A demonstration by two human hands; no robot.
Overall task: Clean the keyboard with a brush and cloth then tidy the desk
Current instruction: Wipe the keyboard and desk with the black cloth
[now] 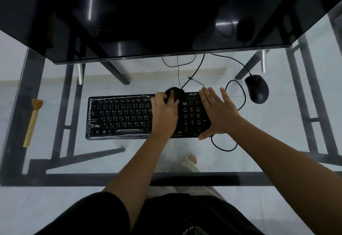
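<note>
A black keyboard (120,117) under a clear plastic cover lies in the middle of the glass desk (55,194). My left hand (164,113) grips a dark cloth (174,93) and presses it on the keyboard's upper edge, right of the letter keys. My right hand (218,112) lies flat with spread fingers on the keyboard's right end, over the number pad, its thumb at the front edge. A brush (33,122) with a pale wooden handle and tan bristles lies apart at the desk's left side.
A large dark monitor (166,16) stands across the back of the desk. A black wired mouse (257,88) sits right of the keyboard, its cable (240,94) looping beside my right hand. The desk frame and floor show through the glass.
</note>
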